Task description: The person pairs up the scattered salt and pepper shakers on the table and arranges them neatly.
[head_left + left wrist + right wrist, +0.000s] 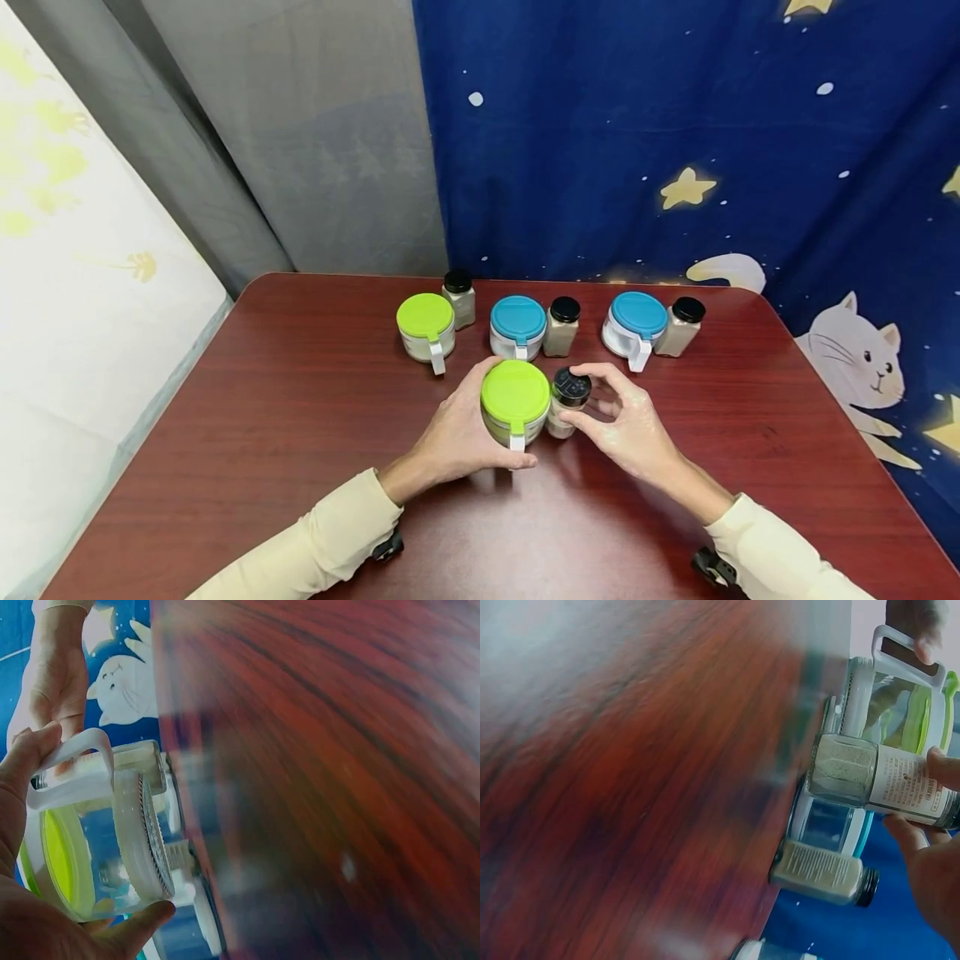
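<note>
My left hand [461, 433] grips a clear seasoning jar [515, 393] with a lime-green lid and a white handle. Its thumb lies by the handle, and in the left wrist view the fingers reach round the jar's glass body [109, 847]. Close beside the jar on the right is a glass spice bottle [561, 421] with a black cap, pinched near its top between the thumb and fingers of my right hand [637, 429]. The right wrist view shows a printed label and pale powder in the bottle [844, 769]. Whether either base touches the table cannot be told.
Along the back of the brown table [300, 400] stand another green-lidded jar [425, 317] and two blue-lidded jars [517, 318] [638, 315]. Black-capped bottles [460, 304] [561, 329] [677, 332] stand next to them. Behind the table hangs a blue curtain [570, 167].
</note>
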